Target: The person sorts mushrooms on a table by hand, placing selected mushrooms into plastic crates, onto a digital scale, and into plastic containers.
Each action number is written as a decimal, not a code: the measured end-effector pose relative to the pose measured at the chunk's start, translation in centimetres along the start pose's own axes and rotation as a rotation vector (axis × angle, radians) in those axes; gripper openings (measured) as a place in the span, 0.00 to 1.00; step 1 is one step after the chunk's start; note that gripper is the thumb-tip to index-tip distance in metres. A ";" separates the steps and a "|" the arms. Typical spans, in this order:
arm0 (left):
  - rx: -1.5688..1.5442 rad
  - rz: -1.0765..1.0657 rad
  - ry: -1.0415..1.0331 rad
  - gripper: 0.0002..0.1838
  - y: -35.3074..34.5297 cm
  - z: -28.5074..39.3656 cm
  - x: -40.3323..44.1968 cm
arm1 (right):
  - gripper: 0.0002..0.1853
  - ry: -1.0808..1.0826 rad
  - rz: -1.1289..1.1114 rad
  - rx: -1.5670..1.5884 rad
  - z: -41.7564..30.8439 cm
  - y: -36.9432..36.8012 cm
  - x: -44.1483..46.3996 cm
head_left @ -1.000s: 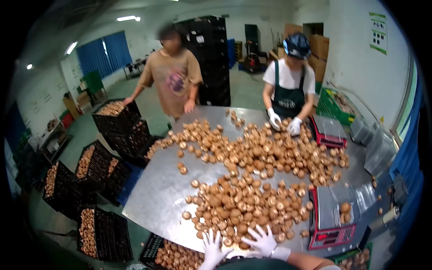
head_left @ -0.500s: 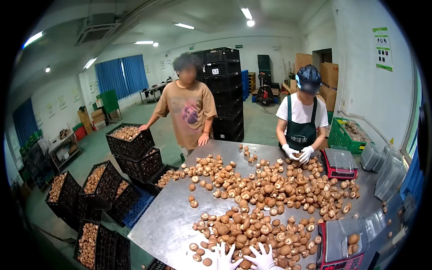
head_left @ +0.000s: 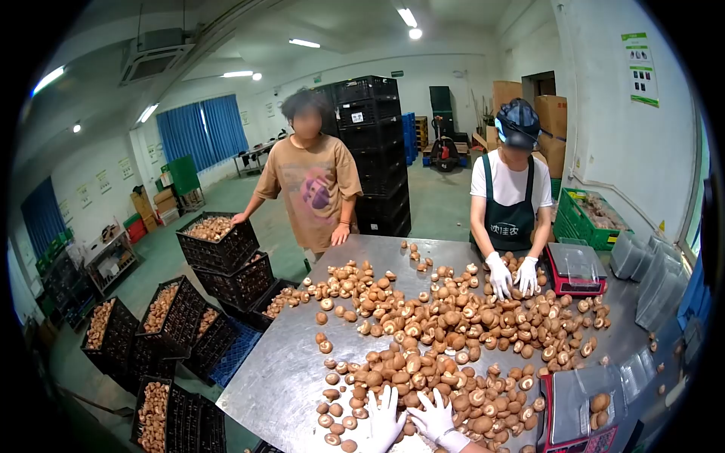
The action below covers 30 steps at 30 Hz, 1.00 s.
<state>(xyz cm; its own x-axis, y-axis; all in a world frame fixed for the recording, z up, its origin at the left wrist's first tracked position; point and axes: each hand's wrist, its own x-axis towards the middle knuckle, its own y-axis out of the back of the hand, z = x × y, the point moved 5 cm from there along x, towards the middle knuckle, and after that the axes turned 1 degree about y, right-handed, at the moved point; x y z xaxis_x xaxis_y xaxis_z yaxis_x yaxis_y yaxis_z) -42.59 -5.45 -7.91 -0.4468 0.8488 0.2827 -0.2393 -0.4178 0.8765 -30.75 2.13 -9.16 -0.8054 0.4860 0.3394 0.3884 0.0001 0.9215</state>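
Note:
Both of my hands wear white gloves and rest at the near edge of a pile of brown mushrooms (head_left: pixel 423 377). My left hand (head_left: pixel 385 420) lies with fingers spread, touching mushrooms at the pile's near left side. Close beside it, my right hand (head_left: pixel 433 417) also has its fingers stretched out against the mushrooms. Neither hand holds anything that I can see. To the right of my hands, a red scale (head_left: pixel 550 423) carries a clear plastic tray (head_left: pixel 578 408) with a few mushrooms in it.
Across the metal table (head_left: pixel 264 377), a co-worker's gloved hands (head_left: pixel 513 276) touch a larger mushroom heap, beside a second red scale (head_left: pixel 575 266). Clear trays (head_left: pixel 661 298) are stacked at right. Another person (head_left: pixel 311 174) stands by black crates (head_left: pixel 219 240) of mushrooms. More filled crates stand left.
My hands have moved forward and show more fully, still spread against the mushrooms. The co-worker's hands have come apart and lowered onto the heap. The view has shifted slightly.

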 end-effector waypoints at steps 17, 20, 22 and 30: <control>0.011 0.092 0.035 0.42 -1.7 -3.4 4.8 | 0.12 0.032 -0.031 -0.081 3.9 -1.1 5.3; 0.021 0.118 0.064 0.42 -2.0 -3.7 5.2 | 0.14 0.053 -0.026 -0.065 4.4 -0.5 6.1; 0.046 0.118 0.060 0.42 -1.9 -3.7 5.2 | 0.14 0.059 -0.046 -0.052 4.8 -0.4 6.6; 0.045 0.086 0.035 0.42 -1.3 -3.4 5.2 | 0.17 0.009 -0.185 0.332 5.1 5.0 4.2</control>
<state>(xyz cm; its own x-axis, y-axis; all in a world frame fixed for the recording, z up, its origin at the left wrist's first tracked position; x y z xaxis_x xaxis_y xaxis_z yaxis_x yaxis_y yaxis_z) -47.53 -1.61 -8.91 -0.4941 0.7983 0.3442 -0.1599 -0.4726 0.8667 -29.89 8.67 -4.12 -0.8788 0.4438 0.1755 0.3585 0.3711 0.8566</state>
